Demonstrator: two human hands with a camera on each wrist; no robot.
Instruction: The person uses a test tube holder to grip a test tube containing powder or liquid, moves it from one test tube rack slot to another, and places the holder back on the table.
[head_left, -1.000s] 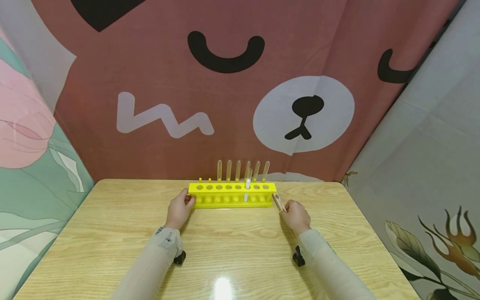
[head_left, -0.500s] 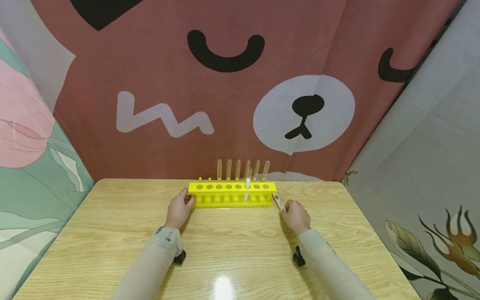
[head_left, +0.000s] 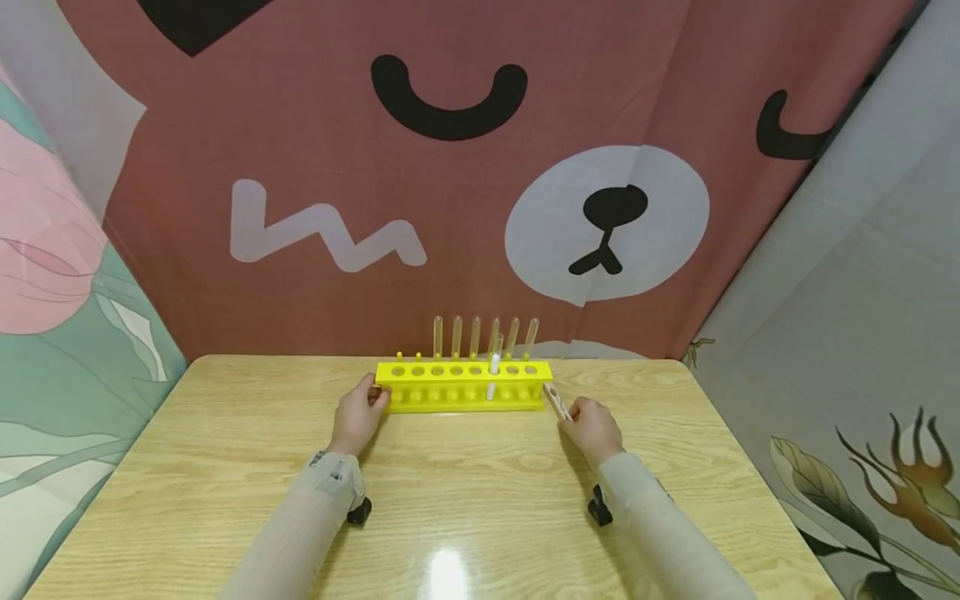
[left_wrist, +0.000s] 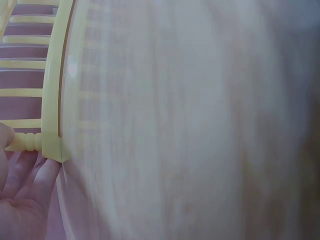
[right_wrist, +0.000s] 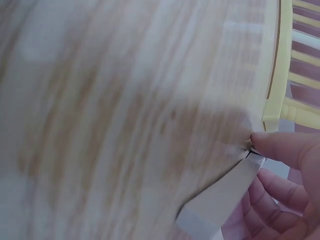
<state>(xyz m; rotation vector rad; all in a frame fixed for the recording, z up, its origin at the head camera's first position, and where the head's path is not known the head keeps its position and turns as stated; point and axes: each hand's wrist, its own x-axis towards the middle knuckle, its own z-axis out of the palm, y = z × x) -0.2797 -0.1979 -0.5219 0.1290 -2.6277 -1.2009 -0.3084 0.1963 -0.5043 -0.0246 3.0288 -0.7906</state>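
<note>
A yellow test tube rack (head_left: 457,407) stands near the table's back edge. My left hand (head_left: 358,415) grips its left end; in the left wrist view, the thumb and fingers (left_wrist: 45,182) are at the rack's end post. My right hand (head_left: 592,429) pinches a wooden test tube clamp (head_left: 557,402), whose far end lies close beside the rack's right end. One test tube (head_left: 496,360) with white contents sits in a hole right of the rack's middle. Behind it, several clear test tubes (head_left: 457,337) stand upside down on the rack's pegs.
The wood-grain table (head_left: 465,500) reaches toward me in front of the rack. A brown curtain (head_left: 330,308) with a bear print hangs right behind the table. Patterned cloths hang at the left and right sides.
</note>
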